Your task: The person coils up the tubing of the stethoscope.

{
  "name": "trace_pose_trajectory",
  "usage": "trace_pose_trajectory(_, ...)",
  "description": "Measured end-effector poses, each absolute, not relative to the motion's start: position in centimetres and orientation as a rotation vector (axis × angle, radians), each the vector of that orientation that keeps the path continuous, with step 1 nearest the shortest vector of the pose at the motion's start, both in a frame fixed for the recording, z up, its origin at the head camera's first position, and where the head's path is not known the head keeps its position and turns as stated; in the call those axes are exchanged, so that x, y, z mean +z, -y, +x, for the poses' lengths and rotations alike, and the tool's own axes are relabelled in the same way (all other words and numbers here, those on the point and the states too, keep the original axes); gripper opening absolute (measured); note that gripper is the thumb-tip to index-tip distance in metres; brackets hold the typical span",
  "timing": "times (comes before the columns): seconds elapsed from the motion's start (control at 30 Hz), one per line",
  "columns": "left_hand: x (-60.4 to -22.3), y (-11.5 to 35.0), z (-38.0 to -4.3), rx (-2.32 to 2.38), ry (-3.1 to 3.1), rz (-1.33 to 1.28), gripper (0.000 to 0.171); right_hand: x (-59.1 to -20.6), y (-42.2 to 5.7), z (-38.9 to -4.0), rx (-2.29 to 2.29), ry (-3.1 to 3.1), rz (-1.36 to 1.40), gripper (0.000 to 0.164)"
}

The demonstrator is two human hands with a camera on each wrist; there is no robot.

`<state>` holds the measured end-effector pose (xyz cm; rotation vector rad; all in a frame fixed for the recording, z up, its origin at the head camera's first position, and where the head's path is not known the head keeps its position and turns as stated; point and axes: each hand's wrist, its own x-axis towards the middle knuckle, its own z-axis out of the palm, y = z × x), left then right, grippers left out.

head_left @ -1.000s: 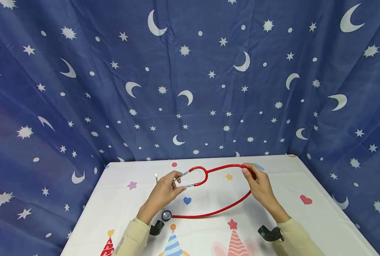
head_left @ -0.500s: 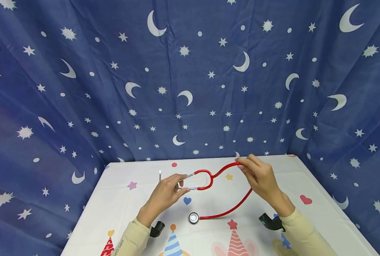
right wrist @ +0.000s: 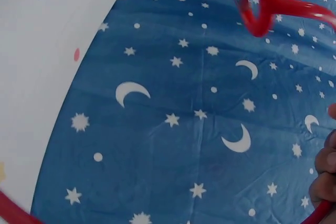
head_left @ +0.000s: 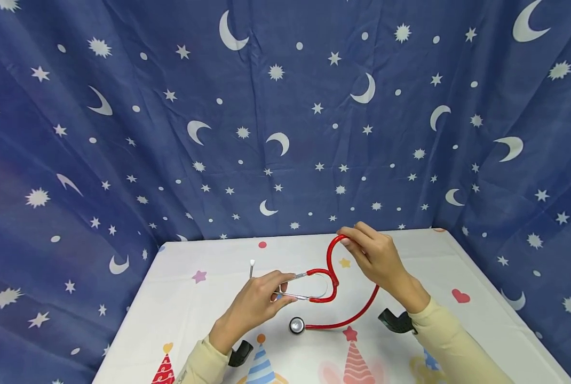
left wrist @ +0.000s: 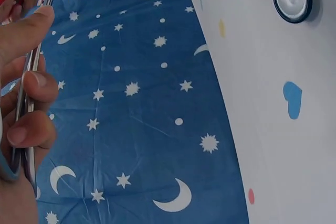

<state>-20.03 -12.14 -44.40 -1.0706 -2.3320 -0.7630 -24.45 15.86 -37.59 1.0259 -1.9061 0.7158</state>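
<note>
Red-tubed stethoscope (head_left: 330, 262) held between two hands above a desk (head_left: 170, 298) spread with white printed cloth. Its paired silver metal ear tubes (head_left: 297, 297) are gripped by the left hand (head_left: 256, 298), thumb and fingers closed about them; one white ear tip (head_left: 252, 263) projects beyond the knuckles. The right hand (head_left: 379, 256), raised toward the far edge, pinches the red tubing, which arches up from the forked junction and descends behind that hand to the round, black-rimmed silver chest piece (head_left: 297, 325). The latter lies low, nearer the wearer than the fork; whether it touches the cloth cannot be told. Beige sleeves (head_left: 458, 341) cover both forearms, with a black device (head_left: 240, 353) at the left wrist. Printed on the cloth are a pink star (head_left: 199, 277), a red heart (head_left: 460, 296) and a blue-striped party hat (head_left: 260, 368). Behind hangs a blue curtain (head_left: 314, 149) patterned with white moons and stars.
</note>
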Motion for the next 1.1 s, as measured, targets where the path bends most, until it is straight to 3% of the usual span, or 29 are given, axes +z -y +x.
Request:
trace_pose_trajectory(0.3, -44.0, 11.3, -19.6, -0.770, 2.288, -1.123, 0.038, -38.5, -14.4, -25.2, 0.652, 2.214, 0.960, 0.017)
trace_pose_trajectory(0.8, -43.5, 10.6, -19.6, -0.788, 2.219, -1.126, 0.040, -41.8, -12.4, -26.0, 0.845, 2.490, 1.037, 0.028)
trace_pose_trajectory(1.1, -43.4, 10.9, -19.9, -0.838, 2.200, -1.076, 0.041, -43.0, -12.1, -25.5, 0.810, 2.609, 0.964, 0.025)
